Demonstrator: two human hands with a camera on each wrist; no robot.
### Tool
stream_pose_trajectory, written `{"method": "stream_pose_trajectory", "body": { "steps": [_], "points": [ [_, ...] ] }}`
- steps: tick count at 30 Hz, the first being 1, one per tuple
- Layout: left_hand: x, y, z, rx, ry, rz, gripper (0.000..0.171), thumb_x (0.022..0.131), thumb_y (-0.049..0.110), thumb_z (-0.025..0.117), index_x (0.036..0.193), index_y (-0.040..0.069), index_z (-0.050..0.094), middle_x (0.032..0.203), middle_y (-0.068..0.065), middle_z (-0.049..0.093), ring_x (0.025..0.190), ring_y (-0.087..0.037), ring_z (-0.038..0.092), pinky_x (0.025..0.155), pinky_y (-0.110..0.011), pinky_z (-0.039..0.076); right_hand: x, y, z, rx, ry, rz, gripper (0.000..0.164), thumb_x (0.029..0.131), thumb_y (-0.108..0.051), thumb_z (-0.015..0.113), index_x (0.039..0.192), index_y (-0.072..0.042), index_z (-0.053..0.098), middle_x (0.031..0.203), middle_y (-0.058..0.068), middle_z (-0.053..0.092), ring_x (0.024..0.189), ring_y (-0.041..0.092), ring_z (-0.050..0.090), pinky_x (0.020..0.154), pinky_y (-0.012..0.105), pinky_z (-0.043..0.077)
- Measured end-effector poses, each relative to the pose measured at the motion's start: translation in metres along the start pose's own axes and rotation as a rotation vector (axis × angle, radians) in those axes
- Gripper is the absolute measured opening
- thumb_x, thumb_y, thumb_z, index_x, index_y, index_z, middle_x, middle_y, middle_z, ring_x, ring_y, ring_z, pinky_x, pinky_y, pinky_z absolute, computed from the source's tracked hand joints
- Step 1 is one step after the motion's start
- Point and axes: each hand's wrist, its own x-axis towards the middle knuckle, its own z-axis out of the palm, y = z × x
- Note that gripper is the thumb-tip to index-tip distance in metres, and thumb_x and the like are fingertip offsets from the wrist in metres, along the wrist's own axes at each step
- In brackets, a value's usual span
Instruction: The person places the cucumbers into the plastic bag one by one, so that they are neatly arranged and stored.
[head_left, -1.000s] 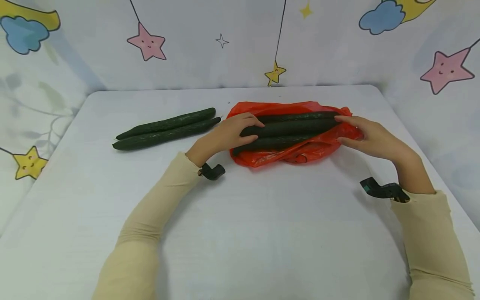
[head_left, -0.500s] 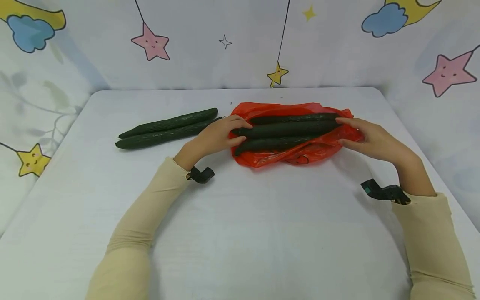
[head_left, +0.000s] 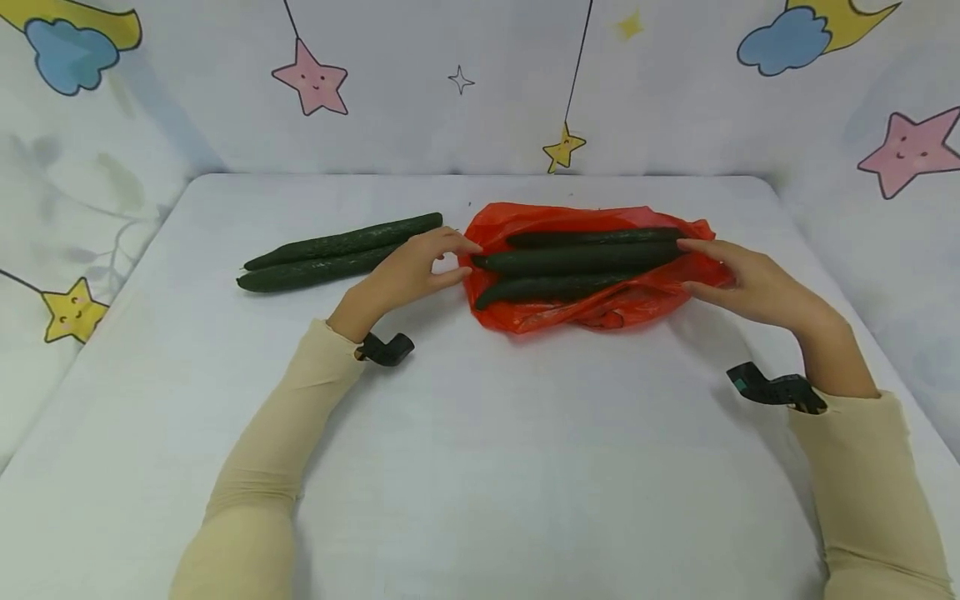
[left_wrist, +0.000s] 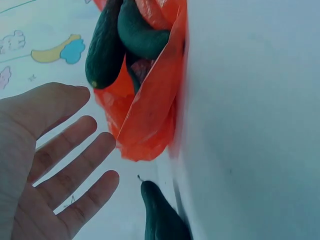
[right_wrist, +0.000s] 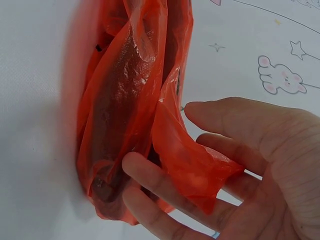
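Observation:
Three dark green cucumbers point(head_left: 592, 259) lie side by side in a red plastic bag point(head_left: 525, 322), whose opening faces up. At the bag's left end is my left hand point(head_left: 405, 271), fingers spread and nothing held. The left wrist view shows its thumb and fingers point(left_wrist: 85, 165) just apart from the cucumber ends point(left_wrist: 102, 60). Over at the right end, my right hand point(head_left: 761, 283) rests against the bag. In the right wrist view a loose red flap point(right_wrist: 187, 160) lies between its thumb and extended fingers point(right_wrist: 155, 175), which do not close on it.
Two more cucumbers point(head_left: 311, 275) lie together on the white table point(head_left: 525, 467), left of the bag and partly behind my left hand. A pale wall cloth point(head_left: 405, 125) printed with stars and clouds rises behind the table and at its sides.
My left hand has drawn back leftward, off the bagged cucumbers to beside their left ends. My right hand keeps its place at the bag's right end.

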Motion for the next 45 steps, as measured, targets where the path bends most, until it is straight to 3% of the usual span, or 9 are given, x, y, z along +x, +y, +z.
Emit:
{"method": "stream_pose_trajectory", "body": {
  "steps": [5,12,23,32,39,45],
  "points": [
    [0.005,-0.003,-0.011,0.008,0.038,-0.005,0.032,0.095,0.013,0.064,0.125,0.003,0.063,0.114,-0.012,0.061,0.107,-0.027,0.057,0.096,-0.041,0.047,-0.007,0.004,-0.004,0.008,0.009,0.027,0.062,0.095,-0.018,0.064,0.15,-0.007,0.036,0.151,0.028,0.031,0.136,0.05,0.027,0.098,0.073,0.03],
    [0.001,-0.014,-0.021,0.067,0.084,-0.086,0.03,0.096,0.014,0.063,0.124,0.004,0.064,0.117,-0.012,0.063,0.109,-0.024,0.057,0.098,-0.04,0.046,-0.012,0.007,-0.005,-0.001,0.018,0.018,0.062,0.094,-0.017,0.064,0.149,-0.006,0.037,0.15,0.028,0.033,0.132,0.048,0.032,0.095,0.072,0.033],
    [-0.012,-0.031,-0.033,0.189,0.049,-0.214,0.03,0.095,0.016,0.063,0.123,0.006,0.065,0.116,-0.01,0.063,0.11,-0.026,0.056,0.097,-0.043,0.045,-0.012,0.007,-0.003,0.012,-0.008,0.028,0.063,0.095,-0.018,0.064,0.15,-0.008,0.036,0.152,0.026,0.032,0.132,0.046,0.032,0.095,0.071,0.034],
    [-0.019,-0.038,-0.035,0.361,0.04,-0.314,0.031,0.093,0.024,0.067,0.121,0.011,0.066,0.118,-0.006,0.064,0.104,-0.024,0.06,0.081,-0.045,0.051,-0.01,0.004,-0.003,0.006,-0.02,0.024,0.062,0.095,-0.019,0.063,0.15,-0.009,0.036,0.151,0.026,0.032,0.134,0.048,0.03,0.097,0.071,0.032],
    [-0.023,-0.041,-0.039,0.364,0.0,-0.368,0.038,0.089,0.031,0.072,0.122,0.012,0.067,0.112,-0.007,0.064,0.105,-0.024,0.06,0.083,-0.047,0.05,-0.007,0.004,-0.001,0.006,-0.002,-0.002,0.061,0.094,-0.015,0.065,0.148,-0.006,0.039,0.149,0.026,0.034,0.132,0.046,0.033,0.097,0.069,0.034],
    [-0.03,-0.047,-0.042,0.355,-0.014,-0.392,0.04,0.087,0.027,0.074,0.123,0.012,0.066,0.115,-0.008,0.063,0.108,-0.025,0.057,0.086,-0.049,0.049,0.0,0.002,0.001,-0.006,-0.005,-0.034,0.061,0.092,-0.012,0.067,0.147,-0.005,0.041,0.148,0.026,0.036,0.133,0.046,0.033,0.099,0.068,0.033]
  ]
}}
